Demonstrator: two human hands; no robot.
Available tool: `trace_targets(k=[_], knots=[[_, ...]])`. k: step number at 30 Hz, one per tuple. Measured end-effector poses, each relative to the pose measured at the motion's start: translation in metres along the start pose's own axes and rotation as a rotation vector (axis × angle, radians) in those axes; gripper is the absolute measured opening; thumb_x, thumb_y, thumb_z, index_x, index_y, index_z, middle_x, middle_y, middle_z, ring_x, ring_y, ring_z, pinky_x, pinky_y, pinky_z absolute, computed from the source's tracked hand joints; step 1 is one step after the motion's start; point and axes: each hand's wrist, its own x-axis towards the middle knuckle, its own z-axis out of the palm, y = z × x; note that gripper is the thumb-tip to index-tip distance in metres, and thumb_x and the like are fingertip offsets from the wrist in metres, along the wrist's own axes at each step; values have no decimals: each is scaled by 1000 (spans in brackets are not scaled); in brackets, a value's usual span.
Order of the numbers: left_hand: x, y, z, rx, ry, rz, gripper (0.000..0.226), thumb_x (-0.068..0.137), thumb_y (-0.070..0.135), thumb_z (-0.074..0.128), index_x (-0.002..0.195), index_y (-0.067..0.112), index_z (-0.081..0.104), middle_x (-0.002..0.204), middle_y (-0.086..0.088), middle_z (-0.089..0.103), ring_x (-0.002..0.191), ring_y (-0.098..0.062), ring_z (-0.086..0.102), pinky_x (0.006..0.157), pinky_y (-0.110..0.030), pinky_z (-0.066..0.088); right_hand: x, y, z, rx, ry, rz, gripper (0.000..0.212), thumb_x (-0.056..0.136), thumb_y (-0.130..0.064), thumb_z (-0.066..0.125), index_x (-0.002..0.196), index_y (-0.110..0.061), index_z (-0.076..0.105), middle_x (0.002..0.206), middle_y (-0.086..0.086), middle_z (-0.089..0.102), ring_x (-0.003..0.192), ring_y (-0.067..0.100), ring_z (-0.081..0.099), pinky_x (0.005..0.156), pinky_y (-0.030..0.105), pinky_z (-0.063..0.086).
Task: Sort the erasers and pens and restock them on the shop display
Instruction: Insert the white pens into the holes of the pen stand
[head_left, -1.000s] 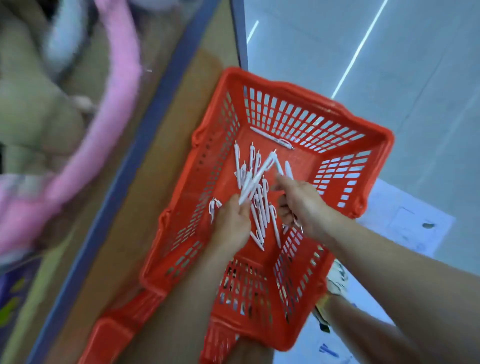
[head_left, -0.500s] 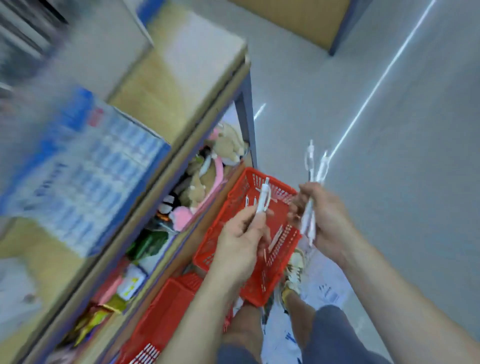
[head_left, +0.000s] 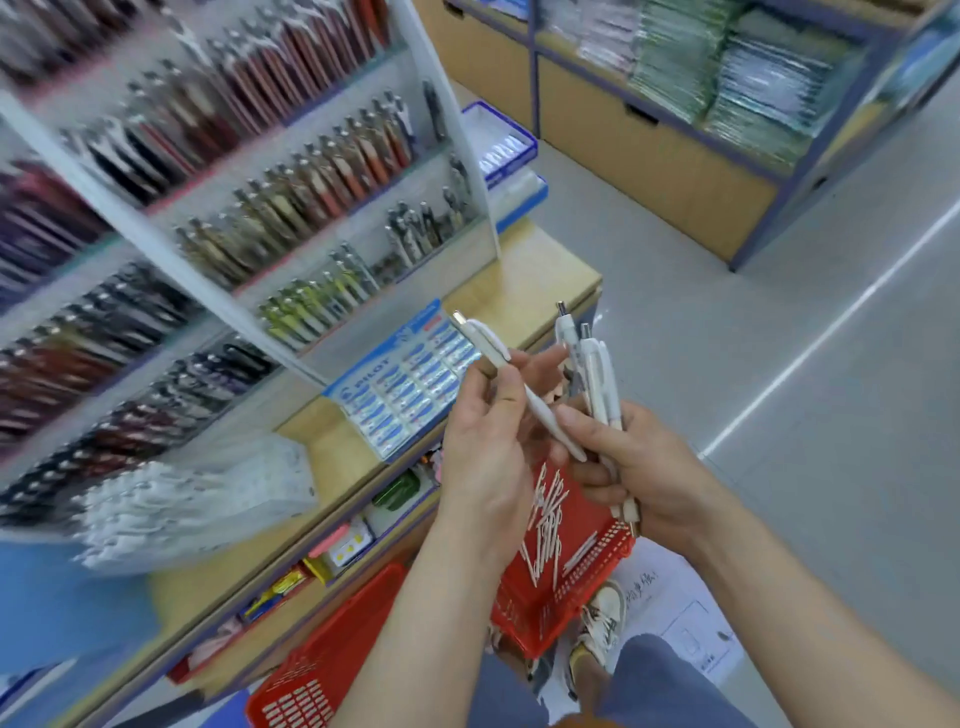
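My left hand (head_left: 488, 441) pinches one white pen (head_left: 493, 353) between thumb and fingers, its clip end pointing up and left. My right hand (head_left: 639, 467) grips a bundle of white pens (head_left: 597, 374), tips upward. Both hands are at chest height over a red basket (head_left: 597, 592) on the floor, which holds several more white pens (head_left: 545, 525). On the wooden shelf top to the left stands a blue box of erasers (head_left: 410, 384). Behind it rises the tiered pen display (head_left: 260, 182), blurred, with rows of dark, red and yellow pens.
A second red basket (head_left: 322, 670) stands on the floor at the lower left. The lower shelf (head_left: 337, 545) holds small packaged goods. White packets (head_left: 197, 499) lie on the shelf top at left. Another shelf unit with stacked notebooks (head_left: 727, 67) stands across the grey aisle. Paper sheets (head_left: 691, 623) lie beside my feet.
I have stood up from the basket. Both hands rose with the pens they took, and the view swung up from the basket to the pen display.
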Motion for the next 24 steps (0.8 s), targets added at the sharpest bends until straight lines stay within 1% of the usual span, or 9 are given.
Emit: trace_targets(k=[2, 3, 4, 6, 10, 14, 17, 21, 24], knots=[[-6, 19, -10, -2, 47, 52, 14, 95, 20, 45, 99, 16, 58, 98, -6, 66, 85, -22, 60, 69, -32, 50, 3, -7, 12, 9, -21, -5, 16, 83, -23, 59, 81, -8, 54, 59, 5, 51, 42, 6, 31, 33, 13, 22], [-8, 28, -18, 11, 81, 89, 16, 94, 19, 48, 102, 14, 61, 90, -4, 62, 78, -16, 58, 70, -30, 49, 5, -9, 18, -2, -25, -7, 16, 84, -23, 59, 80, -8, 52, 58, 4, 50, 42, 6, 31, 33, 13, 22], [-10, 39, -27, 30, 117, 129, 17, 94, 19, 50, 103, 13, 62, 83, -2, 58, 71, -10, 55, 67, -25, 50, 7, -11, 24, -22, -29, -10, 17, 83, -23, 59, 78, -9, 51, 57, 4, 48, 42, 6, 31, 33, 13, 22], [-16, 61, -47, 74, 182, 204, 14, 93, 16, 52, 95, 12, 66, 76, -1, 56, 63, -8, 51, 59, -21, 49, 12, -14, 38, -62, -32, -12, 17, 81, -24, 60, 78, -10, 49, 56, 3, 46, 42, 6, 30, 33, 13, 22], [-29, 100, -83, 160, 268, 279, 11, 90, 6, 56, 84, 9, 65, 71, -7, 60, 59, -15, 53, 55, -23, 52, 26, -13, 70, -150, -30, -50, 16, 82, -20, 61, 78, -9, 51, 58, 4, 45, 44, 8, 31, 35, 15, 22], [-41, 128, -114, 229, 326, 312, 9, 86, 10, 61, 83, 6, 68, 62, -4, 62, 55, -13, 56, 53, -22, 52, 44, -8, 105, -234, 22, -106, 5, 85, -5, 63, 82, -5, 59, 56, 3, 51, 45, 11, 32, 35, 17, 23], [-48, 143, -139, 287, 379, 320, 7, 85, 9, 63, 82, 8, 70, 60, -3, 64, 56, -13, 59, 54, -21, 53, 58, -4, 132, -284, 12, -134, 6, 84, -1, 63, 80, -5, 61, 56, 2, 51, 44, 10, 28, 37, 16, 20], [-57, 161, -170, 360, 449, 327, 7, 84, 7, 65, 88, 4, 70, 63, -7, 67, 60, -17, 63, 59, -24, 56, 75, 9, 161, -347, -3, -117, 4, 85, -6, 65, 84, -6, 61, 59, 2, 54, 43, 10, 29, 39, 18, 19], [-65, 177, -194, 446, 539, 391, 8, 86, 4, 64, 87, 8, 70, 64, -8, 67, 61, -17, 63, 60, -24, 56, 90, 21, 178, -350, 21, -101, 8, 87, -15, 66, 84, -10, 61, 61, 5, 55, 41, 12, 28, 39, 18, 19]])
